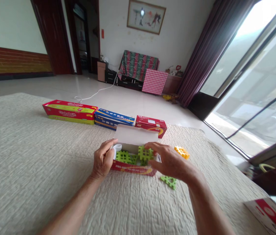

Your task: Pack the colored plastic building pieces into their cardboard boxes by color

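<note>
An open red cardboard box (134,169) with its white lid raised stands on the quilted cover in front of me. My left hand (103,158) is closed around the box's left end, next to a white ring-shaped piece (117,148). Inside lie several green plastic building pieces (123,157). My right hand (169,160) reaches over the right end, its fingers closed on a green square lattice block (144,153) at rim height. Outside the box, to the right, are a green triangular piece (169,181) and an orange lattice piece (182,152).
Behind the open box, a red-and-green box (70,112), a blue box (114,119) and another red box (151,124) stand in a row. A red-and-white carton (269,213) sits at the lower right. The quilted cover (42,169) ends at the tiled floor.
</note>
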Demonstrator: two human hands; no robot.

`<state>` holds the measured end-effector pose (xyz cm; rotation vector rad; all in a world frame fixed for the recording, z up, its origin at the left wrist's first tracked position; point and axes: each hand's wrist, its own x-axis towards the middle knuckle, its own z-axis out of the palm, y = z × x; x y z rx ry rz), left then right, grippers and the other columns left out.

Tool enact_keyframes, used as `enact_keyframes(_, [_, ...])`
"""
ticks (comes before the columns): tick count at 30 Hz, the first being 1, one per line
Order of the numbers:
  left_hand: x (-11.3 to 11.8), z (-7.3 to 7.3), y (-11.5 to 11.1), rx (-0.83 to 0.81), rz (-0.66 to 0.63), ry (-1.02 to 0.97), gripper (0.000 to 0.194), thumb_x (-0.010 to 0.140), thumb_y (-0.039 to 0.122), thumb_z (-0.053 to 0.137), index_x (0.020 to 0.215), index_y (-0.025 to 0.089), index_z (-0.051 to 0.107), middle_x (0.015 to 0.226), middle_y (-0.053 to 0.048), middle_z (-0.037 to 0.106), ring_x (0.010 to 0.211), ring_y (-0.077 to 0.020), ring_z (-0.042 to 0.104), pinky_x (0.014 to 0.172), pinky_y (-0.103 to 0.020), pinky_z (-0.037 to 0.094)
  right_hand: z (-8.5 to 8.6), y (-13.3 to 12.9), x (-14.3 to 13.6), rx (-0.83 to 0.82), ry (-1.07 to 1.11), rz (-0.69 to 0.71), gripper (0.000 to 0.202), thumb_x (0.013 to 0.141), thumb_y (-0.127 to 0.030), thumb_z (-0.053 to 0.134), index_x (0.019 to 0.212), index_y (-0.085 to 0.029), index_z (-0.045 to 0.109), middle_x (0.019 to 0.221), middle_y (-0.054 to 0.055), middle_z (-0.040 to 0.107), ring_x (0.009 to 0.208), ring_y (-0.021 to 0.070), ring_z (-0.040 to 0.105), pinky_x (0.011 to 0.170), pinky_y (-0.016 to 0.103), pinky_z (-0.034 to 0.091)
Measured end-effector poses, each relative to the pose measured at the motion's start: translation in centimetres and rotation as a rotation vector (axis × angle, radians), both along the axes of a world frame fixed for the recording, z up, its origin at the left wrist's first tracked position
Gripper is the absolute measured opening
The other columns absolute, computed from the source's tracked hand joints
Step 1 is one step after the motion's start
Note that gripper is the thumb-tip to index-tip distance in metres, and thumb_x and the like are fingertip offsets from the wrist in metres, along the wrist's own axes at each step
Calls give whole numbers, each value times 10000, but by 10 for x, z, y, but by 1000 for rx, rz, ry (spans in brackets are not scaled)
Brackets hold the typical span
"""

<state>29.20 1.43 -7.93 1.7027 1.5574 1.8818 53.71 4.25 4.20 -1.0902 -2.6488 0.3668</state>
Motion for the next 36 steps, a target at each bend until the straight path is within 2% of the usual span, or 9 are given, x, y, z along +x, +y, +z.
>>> enact_keyframes(6, [-1, -3, 1, -4, -11, -4, 345, 844, 230, 439, 1064, 135, 687, 1129, -87, 684, 1103, -232, 617, 982, -369, 490, -5, 3, 0, 5, 5, 21, 423, 726, -136, 585, 1139, -225, 589, 1059, 31, 677, 903, 177, 626, 825, 321, 487])
enact_keyframes(12, [0, -2, 1, 6, -9, -11, 343, 835, 224, 446, 1059, 134, 689, 1126, -90, 688, 1104, -237, 620, 975, -371, 497, -9, 6, 2, 5, 53, 34, 458, 693, -130, 600, 1146, -198, 577, 1267, 81, 575, 1007, 184, 600, 905, 326, 482])
enact_keyframes(16, [0, -2, 1, 7, -3, -9, 343, 834, 226, 447, 1056, 134, 692, 1122, -90, 691, 1100, -238, 623, 974, -371, 499, -5, 4, 2, 7, 29, -2, 363, 723, -140, 573, 1081, -195, 602, 1092, 67, 638, 923, 177, 610, 832, 318, 486])
enact_keyframes(20, [0, -2, 2, 5, 5, 0, 344, 834, 231, 446, 1054, 137, 693, 1115, -85, 694, 1084, -236, 630, 968, -372, 504, 0, -1, -3, -37, -21, -11, 192, 837, -167, 473, 950, -206, 623, 832, 23, 668, 744, 140, 603, 694, 279, 458])
enact_keyframes(26, [-1, -1, 2, -2, 3, 3, 348, 837, 231, 440, 1062, 135, 687, 1119, -87, 688, 1086, -233, 625, 971, -374, 500, -5, -8, -13, 30, -111, -79, 251, 933, -217, 362, 849, -202, 598, 631, -1, 610, 552, 113, 530, 569, 273, 378])
enact_keyframes(28, [-1, -2, 2, -8, 3, 3, 349, 839, 236, 438, 1065, 140, 685, 1117, -85, 688, 1085, -233, 626, 972, -377, 499, -2, -10, -14, 26, -94, -65, 260, 938, -226, 360, 861, -202, 607, 648, 6, 630, 560, 117, 548, 567, 271, 388])
enact_keyframes(31, [-1, -2, 1, -10, -1, 3, 352, 841, 245, 436, 1064, 139, 686, 1123, -84, 687, 1091, -236, 623, 977, -380, 496, 9, -5, -4, 68, 27, -76, 256, 936, -238, 376, 980, -200, 625, 781, 34, 700, 680, 142, 632, 641, 281, 444])
enact_keyframes(34, [0, -2, 0, -14, -3, -7, 353, 839, 258, 441, 1056, 132, 689, 1122, -87, 689, 1095, -238, 621, 979, -377, 494, 13, 10, 20, 171, 103, -204, 266, 908, -222, 405, 1055, -194, 625, 894, 61, 728, 787, 181, 672, 731, 326, 479])
enact_keyframes(36, [0, -2, 0, -20, -2, -17, 356, 838, 270, 444, 1052, 128, 690, 1117, -89, 690, 1094, -240, 622, 976, -373, 495, 8, 24, 38, 152, 52, -282, 291, 848, -155, 433, 1058, -188, 632, 978, 78, 729, 878, 208, 676, 792, 356, 488])
